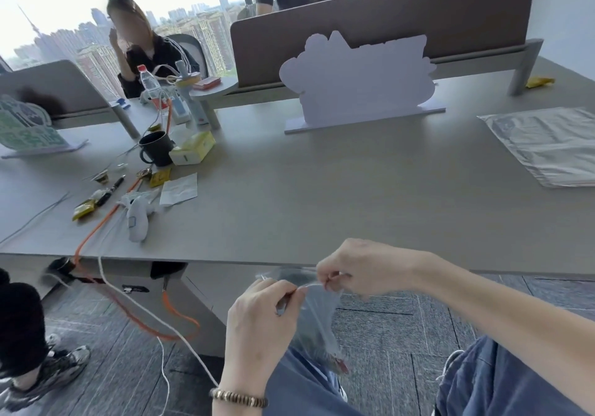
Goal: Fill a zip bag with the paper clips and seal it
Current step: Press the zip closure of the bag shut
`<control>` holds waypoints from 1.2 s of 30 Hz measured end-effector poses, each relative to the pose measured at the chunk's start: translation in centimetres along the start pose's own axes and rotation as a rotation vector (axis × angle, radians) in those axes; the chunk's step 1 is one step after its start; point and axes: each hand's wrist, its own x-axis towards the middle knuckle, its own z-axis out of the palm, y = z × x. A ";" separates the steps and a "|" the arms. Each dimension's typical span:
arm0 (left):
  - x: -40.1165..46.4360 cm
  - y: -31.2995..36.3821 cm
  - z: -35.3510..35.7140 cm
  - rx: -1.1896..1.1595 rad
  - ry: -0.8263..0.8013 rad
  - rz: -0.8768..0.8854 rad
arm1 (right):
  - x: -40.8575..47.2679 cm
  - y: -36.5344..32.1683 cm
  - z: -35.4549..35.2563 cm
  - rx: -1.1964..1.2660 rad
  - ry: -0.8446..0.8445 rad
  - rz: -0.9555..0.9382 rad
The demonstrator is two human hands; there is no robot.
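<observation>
A clear zip bag (317,315) hangs below the table's front edge, over my lap. My left hand (257,315) pinches the left end of its top strip. My right hand (357,267) pinches the same strip further right. The bag sags downward between them. Small coloured things, probably paper clips (339,362), lie at its bottom corner, too blurred to tell apart. Whether the zip is closed cannot be made out.
The grey table (322,196) stretches ahead, with a white cardboard cut-out (357,84) standing at its middle back. A stack of clear bags (547,145) lies at the right. At the left are a black mug (156,148), a tissue box (193,148), a pen and orange and white cables. Two people are behind the dividers.
</observation>
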 end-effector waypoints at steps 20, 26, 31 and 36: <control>5.9 6.7 -7.1 -0.131 -0.309 0.147 | -15.5 -3.2 -10.8 -0.033 0.438 0.020; 10.6 11.3 -9.2 -0.627 -0.186 0.215 | -18.7 -0.8 -14.4 0.099 0.759 -0.035; 14.6 14.1 -10.8 -0.706 -0.074 0.198 | -19.0 1.3 -16.8 0.297 0.890 -0.070; 19.3 14.6 -10.0 -0.782 0.038 0.129 | -17.4 2.4 -19.4 0.375 0.970 -0.043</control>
